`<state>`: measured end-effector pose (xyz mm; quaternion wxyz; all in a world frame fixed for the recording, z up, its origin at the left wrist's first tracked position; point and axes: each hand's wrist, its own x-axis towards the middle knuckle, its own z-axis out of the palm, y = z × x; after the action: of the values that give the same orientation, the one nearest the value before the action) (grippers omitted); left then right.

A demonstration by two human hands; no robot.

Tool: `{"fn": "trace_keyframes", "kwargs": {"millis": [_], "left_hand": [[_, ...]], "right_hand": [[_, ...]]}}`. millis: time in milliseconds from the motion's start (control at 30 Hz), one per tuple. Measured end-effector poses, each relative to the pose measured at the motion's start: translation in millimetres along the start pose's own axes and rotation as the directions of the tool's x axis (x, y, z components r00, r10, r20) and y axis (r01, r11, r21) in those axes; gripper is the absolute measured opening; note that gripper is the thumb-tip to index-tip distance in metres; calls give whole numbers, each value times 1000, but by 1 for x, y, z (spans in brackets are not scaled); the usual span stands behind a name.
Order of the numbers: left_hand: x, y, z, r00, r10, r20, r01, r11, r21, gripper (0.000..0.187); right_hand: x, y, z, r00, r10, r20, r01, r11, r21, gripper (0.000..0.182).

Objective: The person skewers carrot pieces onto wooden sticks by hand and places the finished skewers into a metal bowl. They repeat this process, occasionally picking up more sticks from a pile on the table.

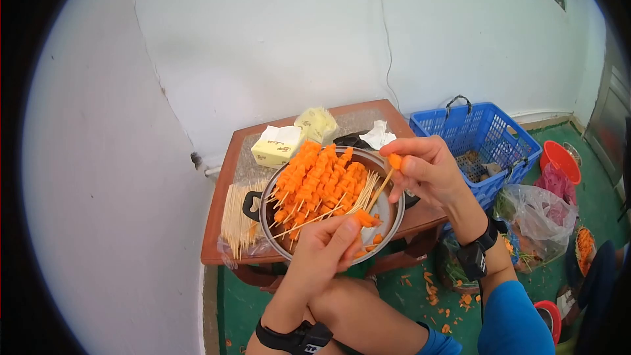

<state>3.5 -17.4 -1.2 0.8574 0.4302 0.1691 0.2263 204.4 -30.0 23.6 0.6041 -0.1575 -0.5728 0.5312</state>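
Observation:
A metal pot (pixel 393 217) stands on a small brown table (pixel 217 204), piled with carrot skewers (pixel 315 181). My right hand (pixel 427 171) hovers over the pot's right rim and pinches a wooden skewer (pixel 380 190) with one carrot cube (pixel 394 161) at its top end. My left hand (pixel 325 246) rests at the pot's near rim, fingers closed on a carrot piece (pixel 363 217). A few loose carrot pieces (pixel 376 240) lie in the pot's bottom beside that hand. Both wrists wear black bands.
A bundle of bare wooden skewers (pixel 238 213) lies left of the pot. Tissue packs (pixel 277 144) sit at the table's back. A blue plastic basket (pixel 483 135), a red bowl (pixel 560 160) and plastic bags (pixel 536 210) stand to the right on the green floor, with carrot scraps (pixel 437 296) scattered about.

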Motion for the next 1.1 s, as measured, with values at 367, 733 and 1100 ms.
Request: {"fn": "trace_keyframes", "kwargs": {"millis": [367,733,1100], "left_hand": [[-11,7,-2,990,106,90,-119,982,145,29],[-10,-2,4,864,504,-14,-439,765,471,27],[-2,-9,5,702,704,-106,-381,498,780,24]], "right_hand": [[-6,-11,18,998,50,39,-52,997,55,27],[-5,-14,35,991,67,-114,-71,997,-38,26],[0,14,42,962,247,-113,-269,921,-282,25]]}}
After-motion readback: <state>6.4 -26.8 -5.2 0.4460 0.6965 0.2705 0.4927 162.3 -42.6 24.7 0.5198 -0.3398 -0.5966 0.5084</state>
